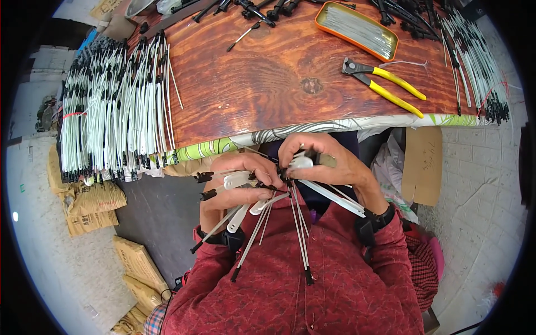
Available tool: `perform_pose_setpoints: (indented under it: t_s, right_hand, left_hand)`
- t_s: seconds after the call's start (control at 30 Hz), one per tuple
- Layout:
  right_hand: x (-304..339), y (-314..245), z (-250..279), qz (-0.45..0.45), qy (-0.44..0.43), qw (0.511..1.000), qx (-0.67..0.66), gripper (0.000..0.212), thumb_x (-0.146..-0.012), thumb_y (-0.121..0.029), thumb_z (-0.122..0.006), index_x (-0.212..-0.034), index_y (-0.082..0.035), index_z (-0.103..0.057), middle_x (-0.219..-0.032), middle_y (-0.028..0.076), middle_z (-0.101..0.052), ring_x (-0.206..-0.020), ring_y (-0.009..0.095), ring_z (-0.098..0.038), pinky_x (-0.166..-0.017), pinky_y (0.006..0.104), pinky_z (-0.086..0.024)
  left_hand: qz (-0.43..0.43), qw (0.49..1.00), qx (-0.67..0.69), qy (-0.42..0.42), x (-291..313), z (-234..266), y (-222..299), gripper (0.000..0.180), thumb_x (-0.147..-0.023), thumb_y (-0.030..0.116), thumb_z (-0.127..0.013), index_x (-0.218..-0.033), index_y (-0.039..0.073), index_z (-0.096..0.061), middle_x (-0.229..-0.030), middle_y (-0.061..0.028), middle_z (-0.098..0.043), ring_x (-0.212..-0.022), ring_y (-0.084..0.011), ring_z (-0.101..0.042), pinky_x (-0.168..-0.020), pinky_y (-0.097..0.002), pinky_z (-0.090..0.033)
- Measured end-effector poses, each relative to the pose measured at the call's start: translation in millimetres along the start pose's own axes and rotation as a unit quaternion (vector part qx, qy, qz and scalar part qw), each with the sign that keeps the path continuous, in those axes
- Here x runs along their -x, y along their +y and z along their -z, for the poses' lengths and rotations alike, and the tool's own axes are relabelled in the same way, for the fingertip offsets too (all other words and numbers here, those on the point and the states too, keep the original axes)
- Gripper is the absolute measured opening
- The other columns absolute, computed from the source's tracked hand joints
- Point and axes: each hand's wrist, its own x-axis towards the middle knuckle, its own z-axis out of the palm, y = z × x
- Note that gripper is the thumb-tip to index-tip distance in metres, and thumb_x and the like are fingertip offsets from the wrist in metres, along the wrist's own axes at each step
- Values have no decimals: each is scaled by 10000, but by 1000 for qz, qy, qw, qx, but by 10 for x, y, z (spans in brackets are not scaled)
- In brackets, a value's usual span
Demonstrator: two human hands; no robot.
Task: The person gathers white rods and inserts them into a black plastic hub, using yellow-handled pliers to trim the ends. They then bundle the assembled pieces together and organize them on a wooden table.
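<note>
- The left hand [237,187] is clenched on a fan of thin white rods [262,215] with black tips; they splay down toward the red-sleeved lap.
- The right hand [321,159] pinches the top of the same fan, fingers closed on a white flat piece where the rods meet, just below the worktop [262,84] edge.
- Judging by the piles, much is done: a wide row of white rods with black ends [114,111] lies over the worktop's left edge, tied with a red band, and a smaller batch [474,61] lies at the right.
- More seems left: loose black parts [262,10] lie along the far edge, and an orange tin [357,29] holds thin grey wires.
- Yellow-handled nippers [385,84] lie unused, right of centre.
- Packages: brown paper sacks [92,204] are stacked on the floor at left, more lower down; a flat cardboard sheet [422,164] leans at right below the worktop, with faint writing too small to tell.
</note>
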Motion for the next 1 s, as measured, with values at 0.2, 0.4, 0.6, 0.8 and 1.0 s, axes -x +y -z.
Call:
perform_pose_setpoints:
  t_s: [0.2, 0.4, 0.6, 0.8, 1.0]
  right_hand:
    - [-21, 15, -152, -19, 92, 994, -60, 131, -859, -2, -668, -981, -23, -627, -931, 39, -619, -900, 133, -612, -817, 298, -493]
    - [-43, 68, -246, -10, 150, 988, -27, 156, -854, -38, -688, -999, -5, -642, -919, 50, -628, -856, 131, -604, -795, 286, -488]
    - [-46, 72, -314, 8, 191, 981, 36, 141, -829, -14, -712, -929, -3, -613, -906, 57, -623, -835, 146, -608, -751, 299, -489]
    - [-66, 42, -333, 55, 203, 973, 96, 128, -811, 7, -707, -912, 3, -628, -891, 62, -626, -822, 162, -636, -737, 288, -500]
    - [-57, 9, -353, 74, 213, 965, 133, 147, -788, 16, -723, -902, -9, -632, -887, 69, -637, -820, 187, -641, -739, 313, -503]
  left_hand:
    - [16, 1000, 6, 12, 2, 57, -86, 234, -696, 111, -828, -817, 24, -648, -802, -154, -687, -763, -264, -674, -782, -391, -535]
    - [-3, 998, 56, 32, 46, 125, -204, 156, -743, 18, -778, -868, -4, -686, -862, -144, -723, -847, -228, -688, -784, -349, -555]
    - [-41, 998, 48, 12, 67, 133, -231, 157, -745, 9, -777, -877, -6, -694, -867, -141, -724, -846, -233, -685, -782, -354, -557]
    - [-48, 997, 67, 13, 78, 143, -233, 145, -752, 9, -773, -874, -4, -696, -865, -135, -725, -847, -239, -680, -791, -365, -555]
    - [-59, 997, 49, 11, 57, 117, -200, 208, -743, 83, -829, -875, 25, -679, -812, -122, -706, -792, -233, -663, -767, -374, -540]
